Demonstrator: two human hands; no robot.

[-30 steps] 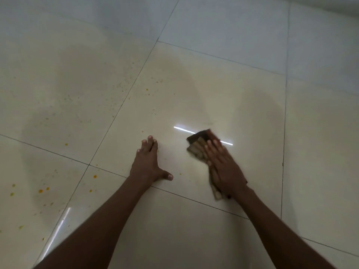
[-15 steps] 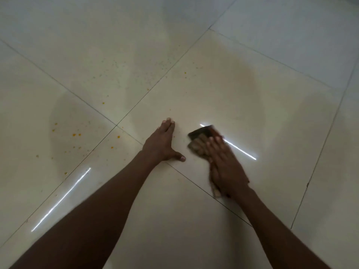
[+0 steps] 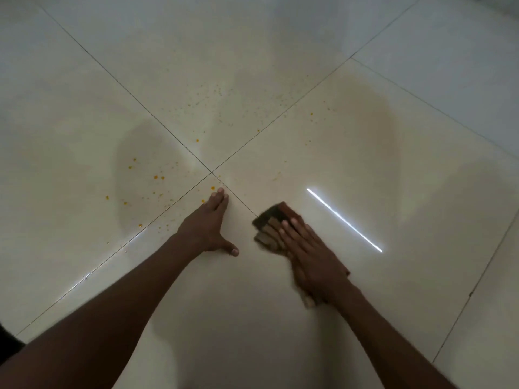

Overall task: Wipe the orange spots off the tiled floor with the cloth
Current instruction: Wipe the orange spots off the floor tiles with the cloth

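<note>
The person is leaning over a glossy cream tiled floor [image 3: 365,153], both bare arms stretched out and down onto it. The right hand [image 3: 311,256] lies flat on top of a crumpled brown and tan striped cloth [image 3: 268,224], fingers straight and close together, palm pressing it to the tile; nothing is gripped, the cloth is simply pinned under the hand. Its dark front edge sticks out beyond the fingertips and a small tan corner shows below the wrist. The cloth looks slightly blurred. The left hand [image 3: 209,224] is planted flat on the floor just beside the cloth but not touching it, 4 fingers together and pointing forward, thumb splayed out to the side towards the cloth, holding nothing. Its fingertips reach close to where 4 tiles meet at dark grout lines [image 3: 212,172]. The scattered orange spots [image 3: 158,177] lie mostly on the tile to the left of and beyond the left hand, with 1 spot right by its fingertips and a spray of finer specks on the far tile. A few also dot the tile ahead of the cloth. A thin bright strip of reflected light [image 3: 344,220] runs across the floor just right of the cloth.
</note>
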